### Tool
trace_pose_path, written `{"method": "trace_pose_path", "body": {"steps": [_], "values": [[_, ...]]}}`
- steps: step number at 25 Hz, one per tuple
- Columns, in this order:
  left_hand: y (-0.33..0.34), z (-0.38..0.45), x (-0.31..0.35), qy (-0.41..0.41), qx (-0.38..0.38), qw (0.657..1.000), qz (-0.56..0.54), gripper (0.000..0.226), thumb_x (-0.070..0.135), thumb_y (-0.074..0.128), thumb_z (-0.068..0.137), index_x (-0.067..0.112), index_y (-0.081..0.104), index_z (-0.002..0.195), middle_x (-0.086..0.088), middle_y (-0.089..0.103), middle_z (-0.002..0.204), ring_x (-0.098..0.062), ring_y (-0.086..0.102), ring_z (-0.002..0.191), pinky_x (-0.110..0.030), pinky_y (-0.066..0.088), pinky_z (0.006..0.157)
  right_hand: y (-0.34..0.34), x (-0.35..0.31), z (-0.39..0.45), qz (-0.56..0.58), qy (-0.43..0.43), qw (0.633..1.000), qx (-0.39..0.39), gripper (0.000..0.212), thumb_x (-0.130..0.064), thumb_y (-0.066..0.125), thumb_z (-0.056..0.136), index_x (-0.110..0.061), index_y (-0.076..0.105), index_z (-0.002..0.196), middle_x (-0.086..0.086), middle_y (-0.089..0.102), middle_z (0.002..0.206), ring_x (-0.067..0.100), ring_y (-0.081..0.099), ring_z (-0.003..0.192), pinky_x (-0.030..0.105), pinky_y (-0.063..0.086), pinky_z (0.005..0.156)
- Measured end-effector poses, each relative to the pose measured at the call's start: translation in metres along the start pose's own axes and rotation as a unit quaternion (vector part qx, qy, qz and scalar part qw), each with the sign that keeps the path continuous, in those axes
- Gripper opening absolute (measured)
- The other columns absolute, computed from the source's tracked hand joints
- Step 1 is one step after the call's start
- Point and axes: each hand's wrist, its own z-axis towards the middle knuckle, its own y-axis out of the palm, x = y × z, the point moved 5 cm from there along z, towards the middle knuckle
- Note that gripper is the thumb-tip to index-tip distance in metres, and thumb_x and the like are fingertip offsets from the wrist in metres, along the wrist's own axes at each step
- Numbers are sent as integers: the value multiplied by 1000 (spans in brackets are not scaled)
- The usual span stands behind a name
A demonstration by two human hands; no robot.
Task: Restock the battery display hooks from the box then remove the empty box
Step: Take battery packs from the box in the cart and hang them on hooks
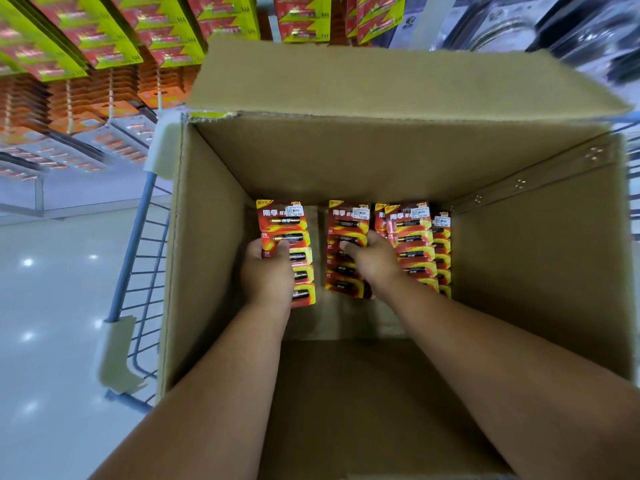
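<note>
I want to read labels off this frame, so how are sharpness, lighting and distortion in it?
Head view: battery packs in the box are fairly sharp, though price stickers stay small; the box's near bottom lies in shadow; hanging packs top left are blurred; ceiling lights glare off the floor; wide-angle bending curves the box walls and cart rail.

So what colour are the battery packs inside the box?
Red with yellow bands on the battery packs, black cells; clearest in the head view.
</note>
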Motion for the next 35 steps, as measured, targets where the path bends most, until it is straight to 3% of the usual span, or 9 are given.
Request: {"method": "trace_pose_path", "body": {"steps": [3, 8, 13, 22, 27, 32, 35], "values": [[-4, -37, 21, 27, -63, 998, -12, 21, 42, 63, 102, 38, 55, 120, 6, 70, 113, -20, 72, 98, -48, 63, 83, -29, -29, -52, 84, 18, 995, -43, 28, -25, 70, 99, -27, 65, 126, -1, 76, 112, 22, 73, 100, 40, 59, 80], [-28, -112, 73, 128, -163, 978, -35, 22, 44, 65, 100, 38, 60, 121, 12, 76, 107, -6, 77, 87, -26, 62, 64, -76, -78, -147, 166, -29, 984, -56, 27, -34, 67, 101, -32, 63, 128, -2, 78, 115, 23, 77, 103, 53, 60, 93], [-69, -167, 137, 219, -191, 956, -44, 16, 40, 68, 99, 35, 63, 114, 12, 79, 100, -12, 79, 88, -40, 64, 76, -104, -149, -238, 188, -125, 972, -61, 30, -32, 66, 100, -24, 64, 129, 4, 78, 117, 27, 76, 106, 53, 57, 96], [-169, -236, 248, 341, -220, 905, -129, 21, 29, 67, 100, 29, 61, 121, 3, 81, 100, -19, 79, 89, -40, 63, 75, -91, -261, -364, 226, -242, 944, -4, 24, -31, 64, 101, -19, 69, 122, 5, 80, 106, 26, 79, 94, 43, 60, 76], [-240, -272, 286, 395, -197, 886, -140, 29, 34, 69, 99, 28, 61, 126, 4, 81, 99, -17, 79, 88, -39, 61, 74, -66, -308, -425, 239, -292, 925, -30, 22, -29, 64, 102, -17, 72, 118, 10, 80, 106, 31, 78, 96, 50, 61, 83], [-318, -313, 285, 427, -127, 873, -196, 16, 28, 67, 100, 28, 64, 115, 0, 81, 94, -18, 79, 81, -28, 60, 59, -37, -341, -477, 233, -338, 907, -93, 21, -27, 66, 101, -18, 71, 119, 11, 80, 108, 35, 77, 99, 58, 59, 89], [-367, -338, 274, 437, -85, 868, -218, 18, 26, 68, 99, 25, 66, 117, -2, 81, 96, -20, 79, 85, -34, 60, 67, -8, -357, -508, 208, -357, 899, -144, 18, -26, 67, 99, -17, 74, 113, 12, 80, 106, 35, 78, 95, 58, 61, 85]]}}
